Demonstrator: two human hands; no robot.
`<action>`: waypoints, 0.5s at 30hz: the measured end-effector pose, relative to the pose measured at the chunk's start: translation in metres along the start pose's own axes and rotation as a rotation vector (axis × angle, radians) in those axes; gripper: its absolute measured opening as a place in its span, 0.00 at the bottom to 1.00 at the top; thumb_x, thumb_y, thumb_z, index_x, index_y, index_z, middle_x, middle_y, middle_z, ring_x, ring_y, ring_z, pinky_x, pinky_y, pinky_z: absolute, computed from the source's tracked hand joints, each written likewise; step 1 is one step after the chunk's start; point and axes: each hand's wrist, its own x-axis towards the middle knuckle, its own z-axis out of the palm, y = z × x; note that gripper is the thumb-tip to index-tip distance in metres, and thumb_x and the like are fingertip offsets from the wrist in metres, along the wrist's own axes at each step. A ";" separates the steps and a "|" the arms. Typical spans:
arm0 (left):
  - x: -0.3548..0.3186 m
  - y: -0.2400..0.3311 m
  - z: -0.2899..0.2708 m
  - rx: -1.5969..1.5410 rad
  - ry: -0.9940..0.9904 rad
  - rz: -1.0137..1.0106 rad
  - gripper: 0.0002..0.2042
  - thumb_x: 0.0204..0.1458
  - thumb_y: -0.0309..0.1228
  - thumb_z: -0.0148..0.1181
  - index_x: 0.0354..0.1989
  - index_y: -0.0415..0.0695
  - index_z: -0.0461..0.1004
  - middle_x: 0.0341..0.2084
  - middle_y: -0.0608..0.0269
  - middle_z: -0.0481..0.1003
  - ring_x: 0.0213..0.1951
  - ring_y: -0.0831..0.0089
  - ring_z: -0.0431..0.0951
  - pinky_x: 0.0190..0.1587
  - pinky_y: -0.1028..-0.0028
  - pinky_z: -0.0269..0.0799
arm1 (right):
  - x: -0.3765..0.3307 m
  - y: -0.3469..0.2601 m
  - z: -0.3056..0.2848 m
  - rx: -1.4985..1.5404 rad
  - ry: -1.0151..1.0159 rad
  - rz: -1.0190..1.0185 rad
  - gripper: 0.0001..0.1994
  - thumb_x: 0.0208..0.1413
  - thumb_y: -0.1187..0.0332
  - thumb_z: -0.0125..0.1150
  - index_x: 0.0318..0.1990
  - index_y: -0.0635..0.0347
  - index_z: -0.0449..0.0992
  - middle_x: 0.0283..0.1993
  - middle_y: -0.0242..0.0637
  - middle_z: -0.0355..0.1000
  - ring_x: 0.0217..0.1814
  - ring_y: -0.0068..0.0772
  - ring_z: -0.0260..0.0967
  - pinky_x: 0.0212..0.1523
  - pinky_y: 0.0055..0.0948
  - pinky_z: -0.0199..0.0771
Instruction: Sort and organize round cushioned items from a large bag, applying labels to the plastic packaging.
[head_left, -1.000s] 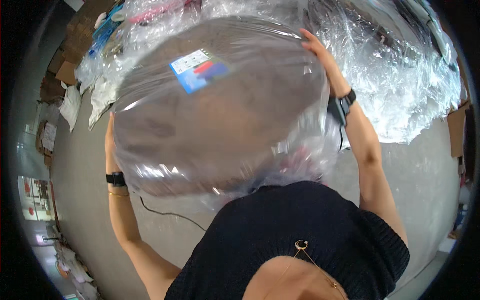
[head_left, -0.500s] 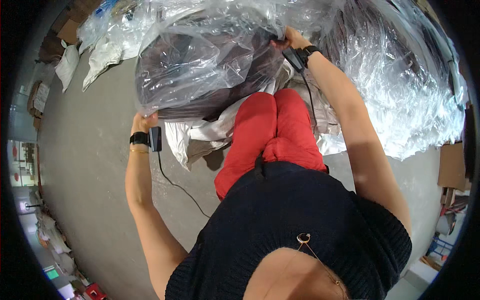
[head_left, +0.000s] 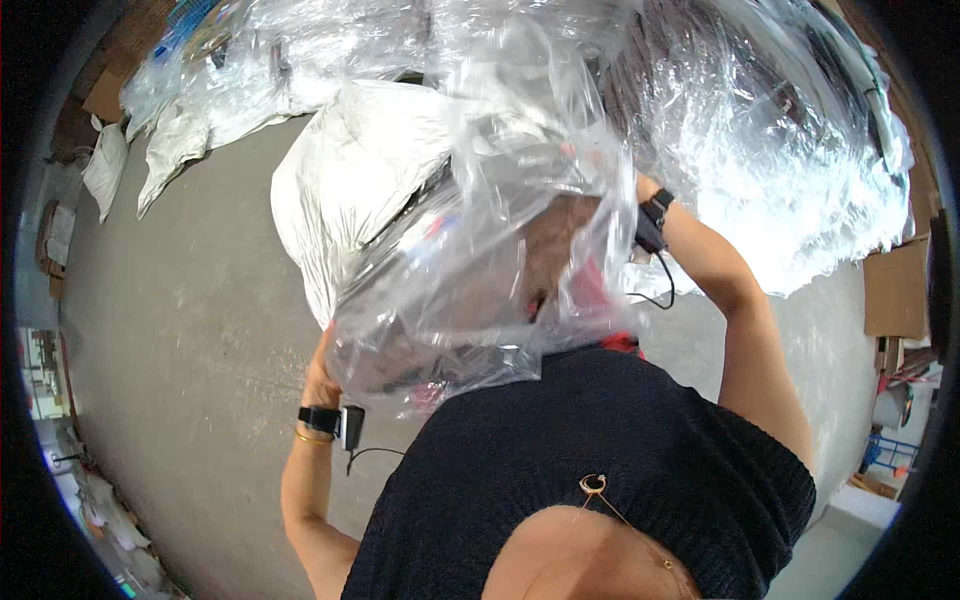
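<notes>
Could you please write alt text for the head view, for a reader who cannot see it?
A person's left hand and right hand grip a large clear crinkled plastic bag holding something dark, lifted above a grey concrete floor. A white sack lies behind it, and more heaped clear plastic wrapping fills the upper right.

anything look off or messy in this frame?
Mostly clutter. The clear plastic bag held by the left hand and right hand is badly crumpled and blocks the view of its contents. Loose plastic sheeting is heaped behind, and white sacks lie strewn on the concrete floor.
</notes>
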 end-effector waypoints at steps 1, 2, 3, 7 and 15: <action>0.000 -0.025 -0.010 -0.544 0.099 -0.230 0.21 0.56 0.40 0.41 0.51 0.36 0.64 0.46 0.49 0.69 0.47 0.59 0.70 0.51 0.59 0.66 | 0.006 0.025 -0.024 -0.169 0.015 -0.060 0.15 0.57 0.64 0.46 0.46 0.62 0.70 0.45 0.37 0.70 0.43 0.28 0.69 0.45 0.27 0.69; -0.001 -0.068 -0.025 -0.519 0.152 -0.161 0.21 0.55 0.41 0.41 0.49 0.37 0.65 0.43 0.49 0.70 0.45 0.59 0.71 0.49 0.59 0.67 | 0.004 0.025 -0.011 -0.149 0.077 0.069 0.13 0.53 0.65 0.51 0.42 0.61 0.72 0.40 0.34 0.71 0.39 0.26 0.68 0.41 0.25 0.69; 0.000 -0.098 -0.033 -0.492 0.201 -0.094 0.21 0.55 0.43 0.42 0.47 0.38 0.67 0.41 0.50 0.72 0.42 0.59 0.73 0.47 0.58 0.68 | -0.003 0.019 0.008 -0.130 0.143 0.198 0.11 0.49 0.65 0.55 0.38 0.61 0.73 0.36 0.31 0.71 0.35 0.24 0.67 0.36 0.22 0.69; 0.000 -0.077 0.030 -0.485 -0.023 -0.080 0.24 0.52 0.48 0.41 0.45 0.40 0.68 0.37 0.52 0.72 0.37 0.58 0.73 0.42 0.62 0.69 | -0.036 -0.016 0.029 -0.104 0.190 -0.103 0.14 0.48 0.67 0.57 0.40 0.66 0.72 0.37 0.32 0.71 0.36 0.22 0.66 0.36 0.21 0.67; 0.078 -0.002 -0.008 -0.160 0.528 0.441 0.15 0.48 0.40 0.52 0.34 0.39 0.69 0.27 0.67 0.68 0.33 0.75 0.68 0.35 0.74 0.64 | -0.061 -0.049 0.015 -0.138 0.265 -0.721 0.24 0.46 0.74 0.58 0.53 0.68 0.61 0.46 0.34 0.67 0.44 0.22 0.63 0.45 0.20 0.63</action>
